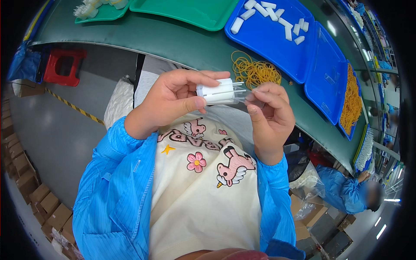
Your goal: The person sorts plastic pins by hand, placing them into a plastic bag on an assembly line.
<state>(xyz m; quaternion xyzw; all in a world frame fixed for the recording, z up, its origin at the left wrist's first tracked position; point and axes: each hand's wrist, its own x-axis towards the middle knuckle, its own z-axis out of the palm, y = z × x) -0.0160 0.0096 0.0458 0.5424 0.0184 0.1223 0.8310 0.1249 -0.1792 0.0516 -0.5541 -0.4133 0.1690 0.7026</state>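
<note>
My left hand (pixel 171 95) is wrapped round a white plastic cylinder (pixel 218 92), which lies almost level in front of my chest. Thin pale prongs stick out of the cylinder's right end. At that end, my right hand (pixel 274 117) pinches a thin clear plastic piece (pixel 255 99) between thumb and fingers. The clear piece meets the prongs; whether it is joined to them I cannot tell. Just beyond my hands, a loose pile of yellow rubber bands (pixel 255 69) lies on the green table (pixel 182 50).
Along the table stand a green tray (pixel 182 13), a blue tray (pixel 260 39) with several white blocks, another blue tray (pixel 320 93) with clear pieces, and more rubber bands (pixel 350 102). A red stool (pixel 65 67) is at left. A person in blue (pixel 342 188) sits at right.
</note>
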